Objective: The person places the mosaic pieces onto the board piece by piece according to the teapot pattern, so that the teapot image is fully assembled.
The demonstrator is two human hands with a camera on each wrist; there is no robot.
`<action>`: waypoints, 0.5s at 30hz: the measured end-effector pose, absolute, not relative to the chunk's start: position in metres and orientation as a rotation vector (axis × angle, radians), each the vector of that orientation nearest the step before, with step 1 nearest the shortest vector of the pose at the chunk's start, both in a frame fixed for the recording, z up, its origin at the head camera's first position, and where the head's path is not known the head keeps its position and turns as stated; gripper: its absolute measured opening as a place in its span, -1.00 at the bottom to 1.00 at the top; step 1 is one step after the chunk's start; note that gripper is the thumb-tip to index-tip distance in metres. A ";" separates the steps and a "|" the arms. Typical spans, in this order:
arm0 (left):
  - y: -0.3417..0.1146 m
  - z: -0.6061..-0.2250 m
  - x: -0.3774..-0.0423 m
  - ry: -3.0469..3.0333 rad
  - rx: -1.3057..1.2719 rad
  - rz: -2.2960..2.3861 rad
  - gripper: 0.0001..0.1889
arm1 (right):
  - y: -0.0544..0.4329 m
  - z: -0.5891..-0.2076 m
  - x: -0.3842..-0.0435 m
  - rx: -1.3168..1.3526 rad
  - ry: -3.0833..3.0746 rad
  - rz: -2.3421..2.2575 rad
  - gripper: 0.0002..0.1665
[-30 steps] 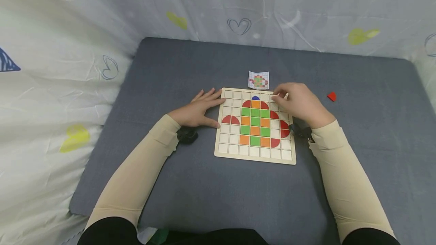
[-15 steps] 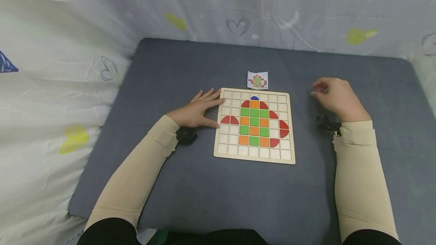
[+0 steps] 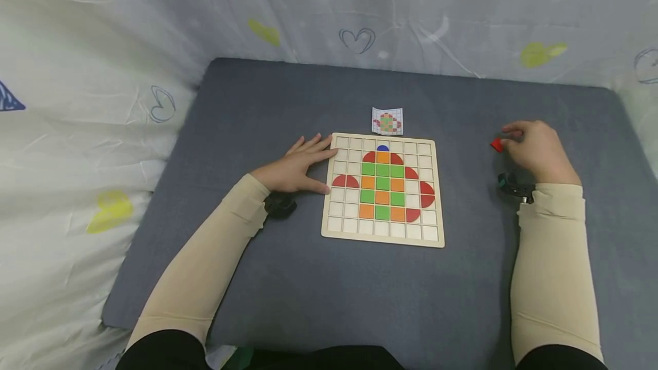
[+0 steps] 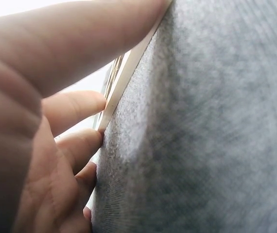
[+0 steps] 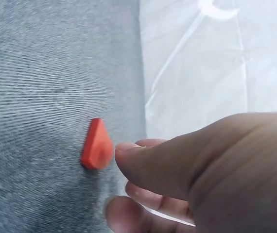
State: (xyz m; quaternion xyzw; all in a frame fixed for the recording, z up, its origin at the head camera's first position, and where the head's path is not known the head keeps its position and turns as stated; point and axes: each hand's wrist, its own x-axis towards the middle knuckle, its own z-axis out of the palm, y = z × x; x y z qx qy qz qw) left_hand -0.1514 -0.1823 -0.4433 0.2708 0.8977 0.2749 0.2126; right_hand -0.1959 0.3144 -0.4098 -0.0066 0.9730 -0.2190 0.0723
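A wooden grid board (image 3: 382, 240) lies on the grey table, with red quarter-circle, green square, orange square and blue pieces in its cells. My left hand (image 3: 295, 170) rests with spread, straight fingers along its left edge; the left wrist view shows thumb and fingertips at the pale rim (image 4: 121, 80). Over on the right, a loose red quarter-circle piece (image 5: 97, 148) lies on the cloth. My right hand (image 3: 537, 150) hovers beside it, fingers loosely bent and nothing between them. In the right wrist view the thumb tip is just short of the piece.
A small pattern card (image 3: 388, 122) with a coloured grid picture lies just behind the board. The grey cloth-covered table (image 3: 288, 290) meets a white curtain (image 3: 308, 10) printed with hearts and words at the back and left.
My right hand has left the board's upper right corner and moved right to the loose red piece. The left hand stays at the board's edge.
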 end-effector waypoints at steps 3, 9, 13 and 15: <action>-0.182 -0.444 -0.152 2.496 0.745 0.762 0.05 | 0.316 -0.415 -0.198 -0.060 2.922 -0.658 -0.54; -0.183 -0.444 -0.151 2.490 0.744 0.763 0.06 | 0.319 -0.418 -0.198 -0.150 2.951 -0.691 -0.61; -0.183 -0.443 -0.152 2.492 0.750 0.756 0.05 | 0.319 -0.416 -0.198 -0.160 2.954 -0.723 -0.66; -0.183 -0.443 -0.152 2.492 0.753 0.756 0.05 | 0.317 -0.416 -0.198 -0.149 2.951 -0.736 -0.66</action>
